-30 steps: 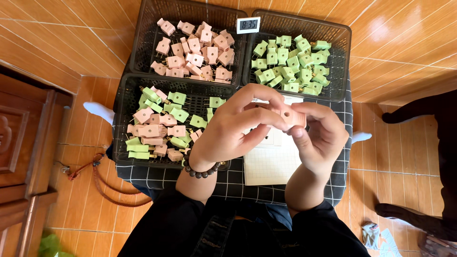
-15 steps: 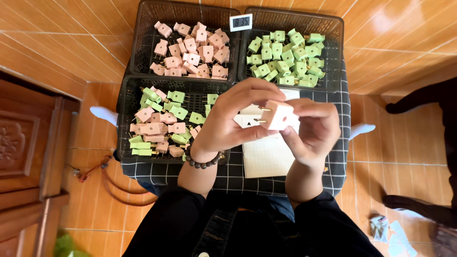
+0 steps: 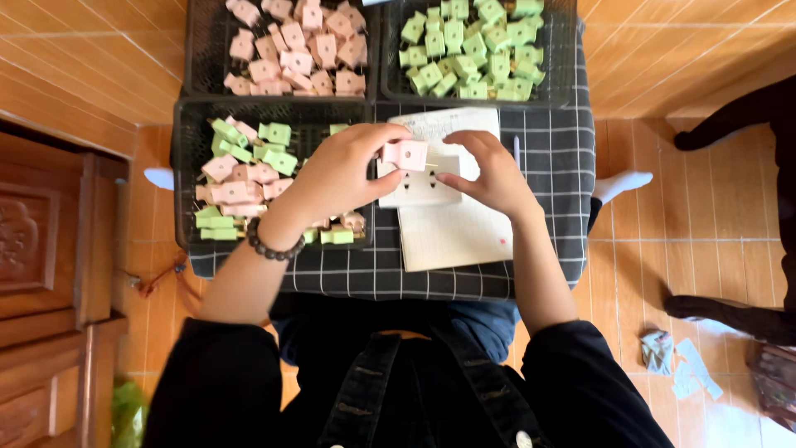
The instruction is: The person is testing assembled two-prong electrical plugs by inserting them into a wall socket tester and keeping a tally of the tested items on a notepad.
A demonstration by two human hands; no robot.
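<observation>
Orange floor tiles surround a checked tabletop [image 3: 531,166] carrying three black baskets. Left hand [image 3: 336,174] has its grip closed on a pink plug [image 3: 405,153], held over a white socket block [image 3: 419,187]. Right hand [image 3: 489,174] pinches that block's edge, above a notebook [image 3: 456,232]. Mixed pink and green plugs fill the near basket [image 3: 186,174].

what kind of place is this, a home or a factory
Probably a home used for piecework, not a factory: the tiled floor, a carved wooden cabinet, and black baskets of pink and green plastic pieces on a checked cloth.
</observation>
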